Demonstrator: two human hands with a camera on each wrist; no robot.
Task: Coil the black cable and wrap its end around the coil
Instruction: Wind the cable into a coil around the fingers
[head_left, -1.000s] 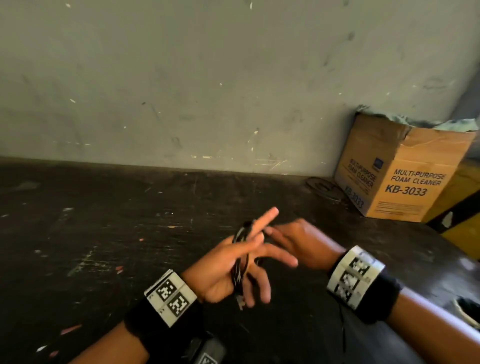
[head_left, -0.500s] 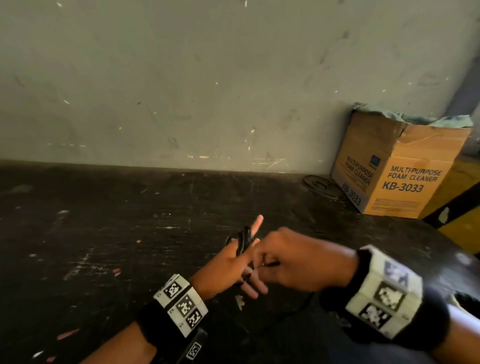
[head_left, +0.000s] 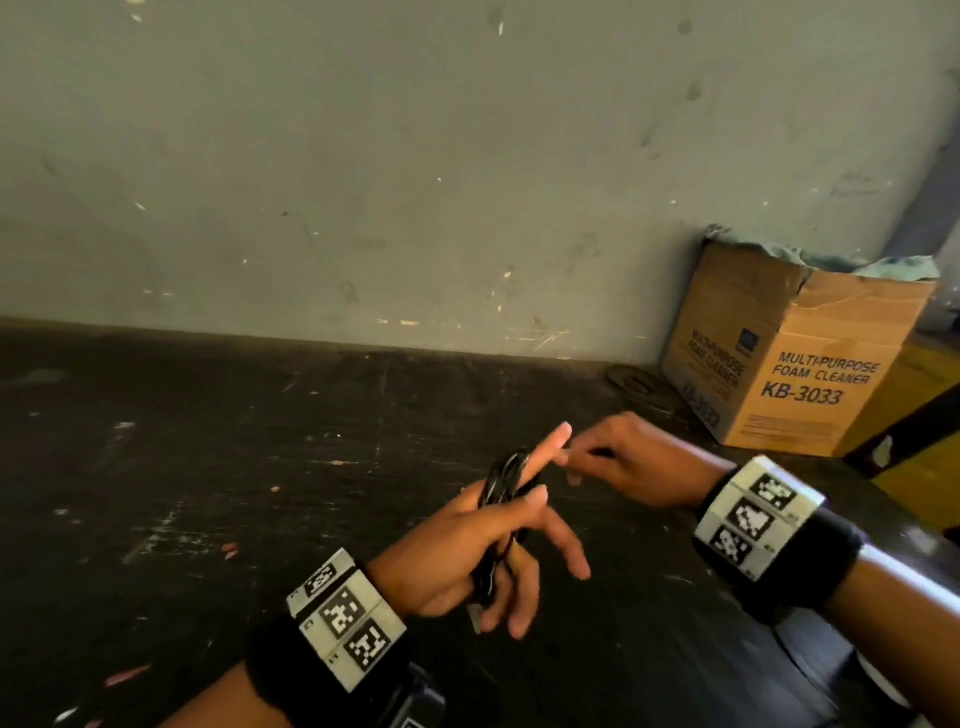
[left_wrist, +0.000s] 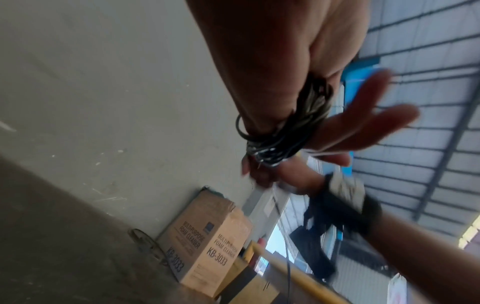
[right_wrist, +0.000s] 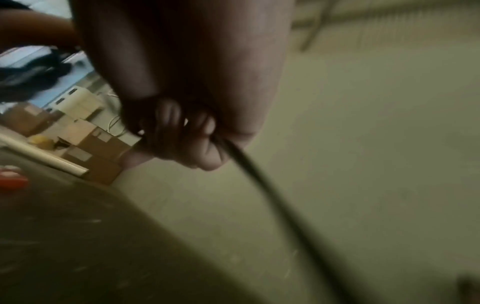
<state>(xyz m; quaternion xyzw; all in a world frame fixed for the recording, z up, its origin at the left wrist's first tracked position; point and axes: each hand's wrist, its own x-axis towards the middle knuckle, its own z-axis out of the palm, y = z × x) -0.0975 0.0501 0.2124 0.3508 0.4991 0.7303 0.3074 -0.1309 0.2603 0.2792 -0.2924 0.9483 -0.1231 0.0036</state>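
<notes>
The black cable is wound in several loops, and this coil (head_left: 506, 478) sits around the spread fingers of my left hand (head_left: 467, 540). The left thumb presses the loops against the index finger. The left wrist view shows the coil (left_wrist: 280, 139) bunched around the fingers. My right hand (head_left: 618, 462) is just beyond and to the right of the left index fingertip. In the right wrist view its curled fingers (right_wrist: 187, 131) pinch the free strand of cable (right_wrist: 259, 174), which trails down and away. Both hands hover above the dark table (head_left: 208, 467).
A cardboard box (head_left: 800, 364) marked foam cleaner stands at the back right against the grey wall. A flat dark ring (head_left: 639, 384) lies beside it. A yellow object (head_left: 924, 395) is at the right edge.
My right hand, which was over the left fingers half a second ago, has swung back and to the right with the strand. The left hand has spread its fingers again and holds the coil.
</notes>
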